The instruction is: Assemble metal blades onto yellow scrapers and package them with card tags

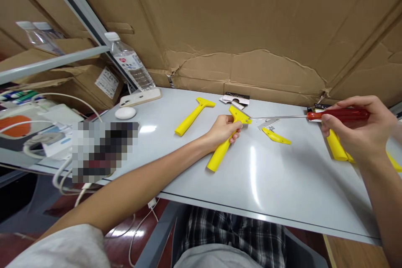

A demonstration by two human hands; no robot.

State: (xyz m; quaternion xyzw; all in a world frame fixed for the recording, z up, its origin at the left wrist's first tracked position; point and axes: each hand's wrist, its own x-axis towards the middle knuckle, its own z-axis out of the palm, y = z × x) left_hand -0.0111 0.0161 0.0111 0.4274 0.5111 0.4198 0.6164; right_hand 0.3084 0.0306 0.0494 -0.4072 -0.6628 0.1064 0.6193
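Note:
My left hand is closed around the neck of a yellow scraper, whose handle points toward me on the table. In my right hand is a screwdriver with a clear red handle. Its long shaft runs left, and the tip meets the right end of the scraper head at a screw. Just right of that head lies a loose yellow scraper cover, with small screws or metal pieces beside it. Another yellow scraper rests to the left. More yellow parts lie partly hidden beneath my right hand.
Small black-and-white packets lie at the back of the grey table, against a cardboard wall. On the left are a water bottle, a phone, a white oval case, cables and a cardboard box.

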